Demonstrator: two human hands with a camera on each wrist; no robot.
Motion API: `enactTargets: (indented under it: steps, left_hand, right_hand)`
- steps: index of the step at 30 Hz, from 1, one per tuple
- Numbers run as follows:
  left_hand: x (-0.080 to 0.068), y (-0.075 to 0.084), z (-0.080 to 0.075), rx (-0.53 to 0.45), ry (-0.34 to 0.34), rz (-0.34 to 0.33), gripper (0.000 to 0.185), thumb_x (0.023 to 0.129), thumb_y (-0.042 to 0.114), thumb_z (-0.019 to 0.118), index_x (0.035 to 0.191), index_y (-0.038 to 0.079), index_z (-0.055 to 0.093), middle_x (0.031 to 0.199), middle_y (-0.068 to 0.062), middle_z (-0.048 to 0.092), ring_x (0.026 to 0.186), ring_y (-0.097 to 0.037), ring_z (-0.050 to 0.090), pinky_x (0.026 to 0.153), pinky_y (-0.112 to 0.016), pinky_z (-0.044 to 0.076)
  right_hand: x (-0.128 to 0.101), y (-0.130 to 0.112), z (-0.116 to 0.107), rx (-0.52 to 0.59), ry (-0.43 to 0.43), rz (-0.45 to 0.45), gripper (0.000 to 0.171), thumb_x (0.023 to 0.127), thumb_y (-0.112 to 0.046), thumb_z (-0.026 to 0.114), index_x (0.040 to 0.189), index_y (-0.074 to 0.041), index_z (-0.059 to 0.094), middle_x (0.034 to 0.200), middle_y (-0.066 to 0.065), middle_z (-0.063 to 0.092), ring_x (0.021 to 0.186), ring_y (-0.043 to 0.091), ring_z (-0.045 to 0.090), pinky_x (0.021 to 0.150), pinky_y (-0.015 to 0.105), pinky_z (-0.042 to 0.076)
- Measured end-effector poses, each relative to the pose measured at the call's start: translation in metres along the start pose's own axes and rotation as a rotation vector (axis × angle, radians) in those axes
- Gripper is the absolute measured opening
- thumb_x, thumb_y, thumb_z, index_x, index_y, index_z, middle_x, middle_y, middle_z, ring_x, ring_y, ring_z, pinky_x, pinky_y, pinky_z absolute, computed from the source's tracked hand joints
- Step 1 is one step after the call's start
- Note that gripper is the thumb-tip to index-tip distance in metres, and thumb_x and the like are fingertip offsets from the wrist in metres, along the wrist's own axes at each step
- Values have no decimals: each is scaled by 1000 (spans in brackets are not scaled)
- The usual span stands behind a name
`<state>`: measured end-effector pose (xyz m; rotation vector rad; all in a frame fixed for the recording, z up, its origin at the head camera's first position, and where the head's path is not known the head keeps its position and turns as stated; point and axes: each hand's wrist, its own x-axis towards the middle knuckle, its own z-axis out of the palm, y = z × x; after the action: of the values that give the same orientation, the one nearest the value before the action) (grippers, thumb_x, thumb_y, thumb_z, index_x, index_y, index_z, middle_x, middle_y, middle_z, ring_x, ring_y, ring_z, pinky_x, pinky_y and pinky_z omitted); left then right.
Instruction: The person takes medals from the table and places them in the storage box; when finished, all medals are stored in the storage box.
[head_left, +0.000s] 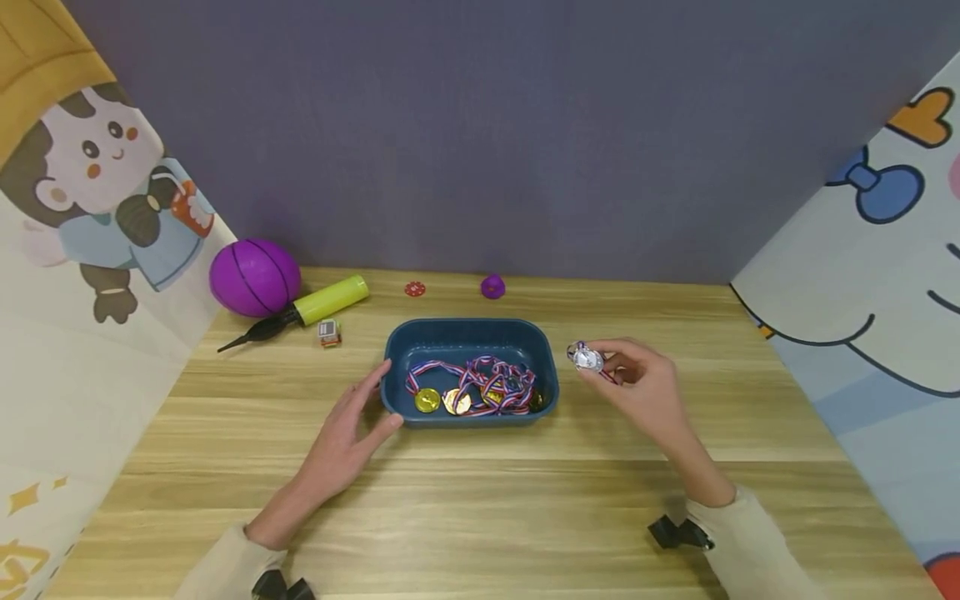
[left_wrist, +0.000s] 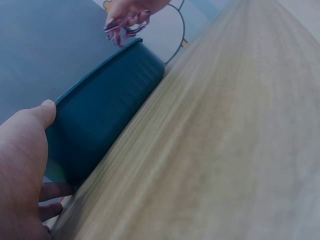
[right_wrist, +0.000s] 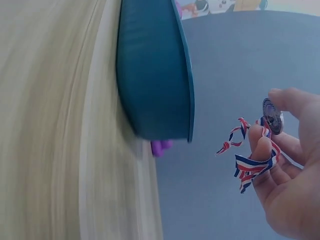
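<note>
A dark blue tray (head_left: pixel 420 335) (left_wrist: pixel 105 115) (right_wrist: pixel 150 70) sits mid-table and holds several gold medals (head_left: pixel 427 401) on tangled red, white and blue ribbons (head_left: pixel 498 379). My left hand (head_left: pixel 352 425) (left_wrist: pixel 22 165) rests against the tray's left front corner, thumb on its wall, fingers fairly straight. Just right of the tray, my right hand (head_left: pixel 637 379) (right_wrist: pixel 287 170) pinches a silver medal (head_left: pixel 587 358) (right_wrist: pixel 273 116) above the table, its bunched ribbon (right_wrist: pixel 247 160) tucked among the fingers.
At the back left lie a purple ball (head_left: pixel 255 277), a yellow-green pump (head_left: pixel 315 307) with a black nozzle, and a small toy block (head_left: pixel 329 333). A red disc (head_left: pixel 415 289) and a purple knob (head_left: pixel 492 287) sit by the back wall. Cartoon panels flank the wooden table (head_left: pixel 487 500).
</note>
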<state>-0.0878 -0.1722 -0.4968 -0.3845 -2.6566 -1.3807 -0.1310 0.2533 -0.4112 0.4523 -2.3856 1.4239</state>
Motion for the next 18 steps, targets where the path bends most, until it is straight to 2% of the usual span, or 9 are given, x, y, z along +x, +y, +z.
enactTargets:
  steps: [7, 14, 18]
  left_hand:
    - [0, 0, 0, -7, -6, -3, 77, 110, 34, 71, 176, 31, 32, 171, -19, 46, 147, -47, 53, 122, -77, 37]
    - [0, -2, 1, 1, -2, -4, 78, 110, 32, 72, 176, 35, 32, 169, -19, 49, 147, -47, 54, 121, -76, 39]
    - [0, -1, 1, 2, -2, -3, 77, 110, 34, 71, 176, 32, 32, 168, -19, 50, 146, -46, 55, 121, -76, 39]
  right_hand:
    - [6, -8, 21, 71, -31, -26, 33, 88, 7, 90, 119, -2, 83, 101, 4, 75, 76, 8, 67, 61, 18, 55]
    - [10, -19, 45, 108, -90, -34, 32, 89, 1, 90, 119, -4, 84, 105, 8, 75, 78, 10, 66, 65, 20, 56]
    - [12, -24, 57, 118, -136, -31, 32, 90, -3, 90, 121, -6, 84, 103, 10, 73, 80, 13, 66, 67, 21, 56]
